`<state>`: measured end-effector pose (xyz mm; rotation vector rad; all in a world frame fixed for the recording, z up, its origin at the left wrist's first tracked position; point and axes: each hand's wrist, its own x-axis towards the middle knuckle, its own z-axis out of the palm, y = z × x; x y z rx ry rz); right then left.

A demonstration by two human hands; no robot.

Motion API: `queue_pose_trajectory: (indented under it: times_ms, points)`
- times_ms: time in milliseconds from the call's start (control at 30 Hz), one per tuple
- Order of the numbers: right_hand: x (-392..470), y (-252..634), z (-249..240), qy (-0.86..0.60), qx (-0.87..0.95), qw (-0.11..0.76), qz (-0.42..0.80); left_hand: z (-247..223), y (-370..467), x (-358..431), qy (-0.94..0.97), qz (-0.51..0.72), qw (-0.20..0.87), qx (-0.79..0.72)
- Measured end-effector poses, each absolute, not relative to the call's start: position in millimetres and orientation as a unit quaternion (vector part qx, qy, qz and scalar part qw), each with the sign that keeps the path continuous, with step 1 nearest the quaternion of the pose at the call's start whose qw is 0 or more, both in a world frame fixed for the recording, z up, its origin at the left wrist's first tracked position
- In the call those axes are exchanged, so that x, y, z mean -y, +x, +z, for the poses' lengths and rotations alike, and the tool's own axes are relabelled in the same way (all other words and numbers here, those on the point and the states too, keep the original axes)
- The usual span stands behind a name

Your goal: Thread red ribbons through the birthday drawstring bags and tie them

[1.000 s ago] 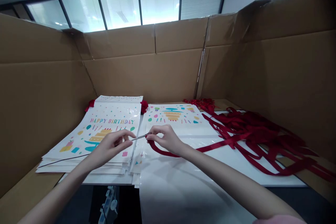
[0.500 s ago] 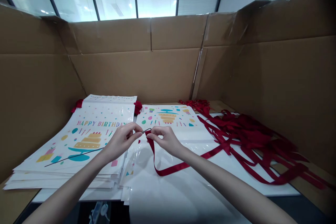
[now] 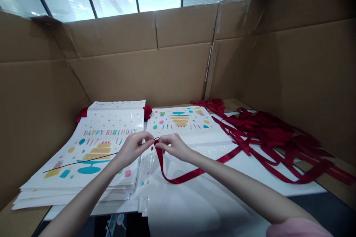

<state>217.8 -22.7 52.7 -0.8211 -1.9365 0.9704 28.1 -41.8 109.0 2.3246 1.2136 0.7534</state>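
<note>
Close together over the middle of the table, both hands are pinched. My left hand (image 3: 132,149) grips a long thin black hooked rod (image 3: 80,161), whose straight shaft sticks out to the left and whose bent tip shows between the hands. In my right hand (image 3: 177,148) is the end of a red ribbon (image 3: 178,180), right beside that tip; whether the ribbon passes through the hook is too small to tell. The ribbon hangs in a loop and runs right under my right forearm. Beneath the hands lies a white printed bag (image 3: 191,133) with an upside-down cake picture.
On the left is a stack of white "Happy Birthday" bags (image 3: 97,118), with red bunches at its top corners. A tangled heap of red ribbons (image 3: 267,129) covers the right side. Cardboard walls (image 3: 139,74) enclose the table on the left, back and right.
The camera view has tilted and shifted slightly. My hands stay together at the ribbon's end, and the rod's bent tip shows less clearly between the fingers.
</note>
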Motion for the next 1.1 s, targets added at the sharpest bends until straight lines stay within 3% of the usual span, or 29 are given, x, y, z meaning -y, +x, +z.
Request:
queue_pose_trajectory:
  times_ms: [100,200,333,433,567,767,900,1100]
  points:
    - [26,214,60,-0.346,0.727,0.412,0.427,111,18,45,0.829,0.273,0.203,-0.445]
    - [36,205,70,-0.352,0.633,0.416,0.55,112,11,49,0.828,0.279,0.185,-0.449]
    - [47,189,68,-0.321,0.546,0.314,0.707,112,6,54,0.834,0.279,0.173,-0.443]
    - [44,181,56,-0.323,0.559,0.261,0.717,113,3,61,0.838,0.279,0.171,-0.438]
    - [25,186,42,-0.331,0.541,0.281,0.721,120,-5,80,0.838,0.286,0.175,-0.431]
    - [-24,227,46,-0.47,0.629,0.301,0.541,143,-25,131,0.846,0.256,0.229,-0.409]
    - [-63,286,66,-0.687,0.645,0.256,0.216,157,-39,168,0.865,0.219,0.284,-0.351]
    - [-81,395,92,-0.818,0.542,0.185,0.057,162,-56,198,0.878,0.172,0.325,-0.308]
